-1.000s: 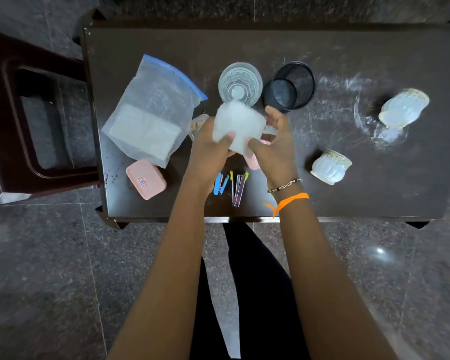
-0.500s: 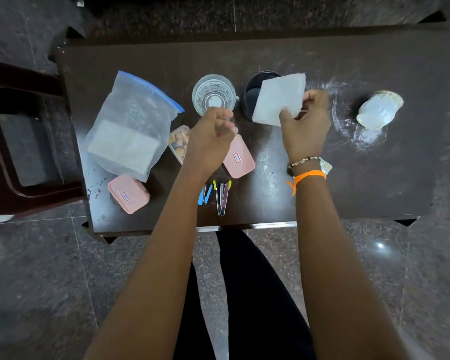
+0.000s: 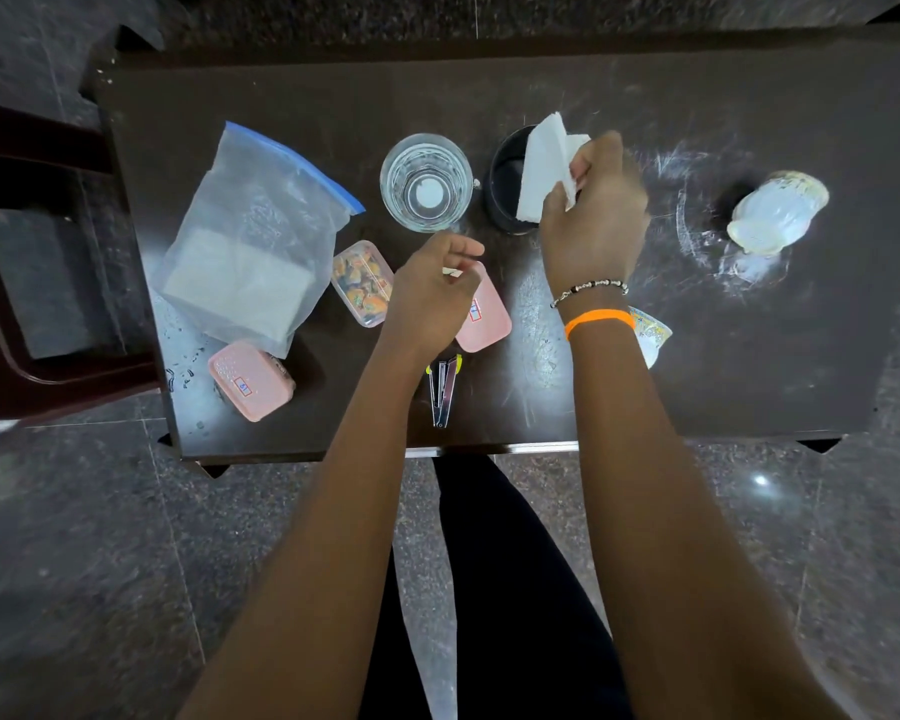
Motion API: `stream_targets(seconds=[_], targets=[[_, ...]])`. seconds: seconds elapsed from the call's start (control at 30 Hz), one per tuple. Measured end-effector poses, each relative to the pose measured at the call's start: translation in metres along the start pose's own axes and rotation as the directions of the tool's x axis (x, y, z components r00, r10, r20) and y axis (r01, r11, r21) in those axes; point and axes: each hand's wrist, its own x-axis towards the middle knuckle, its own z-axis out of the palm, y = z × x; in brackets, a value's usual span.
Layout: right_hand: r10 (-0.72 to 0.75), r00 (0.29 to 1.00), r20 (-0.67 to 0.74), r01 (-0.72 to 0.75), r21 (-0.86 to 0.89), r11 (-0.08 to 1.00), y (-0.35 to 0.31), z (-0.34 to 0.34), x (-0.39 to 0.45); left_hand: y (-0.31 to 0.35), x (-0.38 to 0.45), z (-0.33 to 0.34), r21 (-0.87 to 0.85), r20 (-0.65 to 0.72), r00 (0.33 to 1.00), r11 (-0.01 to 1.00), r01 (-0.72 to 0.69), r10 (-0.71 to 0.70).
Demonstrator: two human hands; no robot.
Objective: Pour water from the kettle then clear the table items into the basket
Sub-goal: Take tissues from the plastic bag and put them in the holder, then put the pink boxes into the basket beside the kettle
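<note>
My right hand (image 3: pixel 593 220) pinches a folded white tissue (image 3: pixel 544 168) and holds it over the mouth of the small black mesh basket (image 3: pixel 502 184) at the back middle of the dark table (image 3: pixel 749 356). My left hand (image 3: pixel 430 298) hovers with loosely curled fingers and nothing in it, above a pink box (image 3: pixel 487 319). A glass of water (image 3: pixel 426 181) stands just left of the basket. The white kettle (image 3: pixel 775 213) sits far right among wet smears.
A zip bag holding tissues (image 3: pixel 250 236) lies at the left, with a clear box of colourful bits (image 3: pixel 359 280) and a second pink box (image 3: pixel 250 379) nearby. A stapler (image 3: pixel 444 389) lies near the front edge. A white cup (image 3: pixel 650 335) peeks from under my right wrist. A dark chair (image 3: pixel 32 252) stands left of the table.
Both hands held the tissue in front of me. My left hand let go and drew back, while my right hand carried the tissue back and right to the basket.
</note>
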Motion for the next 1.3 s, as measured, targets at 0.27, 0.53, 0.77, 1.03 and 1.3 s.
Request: stream_targets(seconds=[0.27, 0.53, 0.77, 1.03, 1.3], targets=[[0.043, 0.987, 0.153, -0.028, -0.099, 0.995, -0.004, 0.016, 0.011, -0.01, -0.002, 0.004, 0.01, -0.001, 1.0, 1.0, 0.024, -0.024], [0.074, 0.982, 0.175, -0.053, -0.12, 0.991, -0.001, 0.02, 0.014, -0.024, -0.005, 0.006, -0.015, -0.026, 0.996, 0.996, 0.09, -0.09], [0.037, 0.983, 0.179, -0.007, -0.164, 0.987, 0.0, 0.021, 0.012, -0.036, -0.005, 0.005, -0.023, -0.026, 0.993, 0.993, 0.117, -0.117], [-0.037, 0.995, 0.092, 0.036, 0.018, 0.999, 0.002, 0.009, -0.033, -0.061, -0.013, -0.003, -0.189, -0.099, 0.926, 0.921, 0.341, -0.364], [0.03, 0.912, 0.409, -0.017, -0.037, 0.999, 0.025, 0.061, -0.082, -0.097, -0.005, -0.016, -0.564, -0.119, 0.704, 0.631, 0.532, -0.7]])
